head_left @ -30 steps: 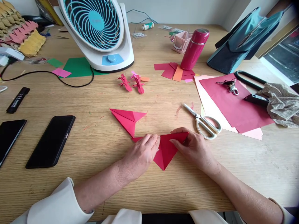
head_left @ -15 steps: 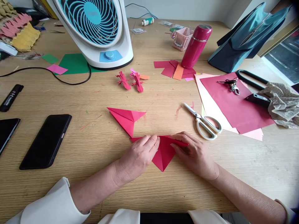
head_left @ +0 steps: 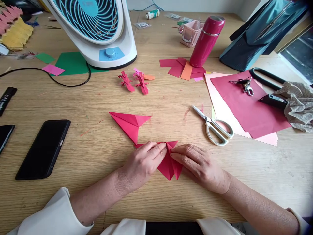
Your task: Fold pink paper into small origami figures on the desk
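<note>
A red folded paper (head_left: 168,165) lies on the wooden table in front of me, its pointed end toward me. My left hand (head_left: 144,163) is closed on its left part, fingertips pressed near the top middle. From the right, my right hand (head_left: 200,164) grips a folded flap of the same paper, fingers together and thumb hidden. Just beyond my left hand rests a second red folded paper (head_left: 132,124) with nothing holding it. Its lower tip is close to the left corner of the first paper.
White-handled scissors (head_left: 214,127) lie right of centre. A phone (head_left: 44,148) is at the left. Small red folded figures (head_left: 126,81), a fan (head_left: 111,54), a red bottle (head_left: 207,42) and a teal bag (head_left: 254,39) stand farther back. Red sheets (head_left: 244,107) lie at the right.
My right hand has moved slightly left and brought the paper's right flap inward and down, so it now points toward me. My left hand stays on the paper. The whole view has shifted a little.
</note>
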Demonstrator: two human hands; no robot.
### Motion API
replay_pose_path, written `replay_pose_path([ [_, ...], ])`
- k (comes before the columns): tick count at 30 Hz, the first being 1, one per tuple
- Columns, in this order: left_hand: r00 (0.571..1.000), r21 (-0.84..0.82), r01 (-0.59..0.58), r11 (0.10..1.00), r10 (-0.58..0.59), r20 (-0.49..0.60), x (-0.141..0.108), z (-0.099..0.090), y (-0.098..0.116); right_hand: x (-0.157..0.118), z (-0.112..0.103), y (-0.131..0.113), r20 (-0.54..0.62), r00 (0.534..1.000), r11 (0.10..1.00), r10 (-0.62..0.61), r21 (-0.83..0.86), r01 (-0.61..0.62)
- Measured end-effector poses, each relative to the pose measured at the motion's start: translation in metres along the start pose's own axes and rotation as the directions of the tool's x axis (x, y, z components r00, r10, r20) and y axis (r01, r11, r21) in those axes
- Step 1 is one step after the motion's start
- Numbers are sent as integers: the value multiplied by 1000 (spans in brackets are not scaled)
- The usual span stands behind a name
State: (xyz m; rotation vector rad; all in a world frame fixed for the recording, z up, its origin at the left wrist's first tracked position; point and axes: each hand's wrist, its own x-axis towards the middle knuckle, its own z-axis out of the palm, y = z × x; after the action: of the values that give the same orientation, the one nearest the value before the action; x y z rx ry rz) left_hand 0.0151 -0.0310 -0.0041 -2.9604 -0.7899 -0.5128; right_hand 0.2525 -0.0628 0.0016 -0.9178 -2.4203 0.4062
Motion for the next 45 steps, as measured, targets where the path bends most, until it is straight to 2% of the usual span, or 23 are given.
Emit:
replay_pose_path([
  [9,995,-44,79,996,-81,-50,1,-3,0,-1,-5,1,89,993,995,-76,-60,82],
  [14,996,-19,43,999,-45,-82,-1,-3,0,-1,-8,3,116,987,989,-115,-84,125],
  [23,997,-21,3,1000,-4,-76,-2,-2,-2,-1,-15,8,187,972,982,-140,-99,160],
  [37,998,-17,-4,1000,3,-63,-3,-1,-2,-2,-16,12,149,977,985,-150,-58,160],
  [45,997,-32,-8,999,6,-75,-2,-1,-2,-4,-15,16,169,970,981,-176,-56,187],
])
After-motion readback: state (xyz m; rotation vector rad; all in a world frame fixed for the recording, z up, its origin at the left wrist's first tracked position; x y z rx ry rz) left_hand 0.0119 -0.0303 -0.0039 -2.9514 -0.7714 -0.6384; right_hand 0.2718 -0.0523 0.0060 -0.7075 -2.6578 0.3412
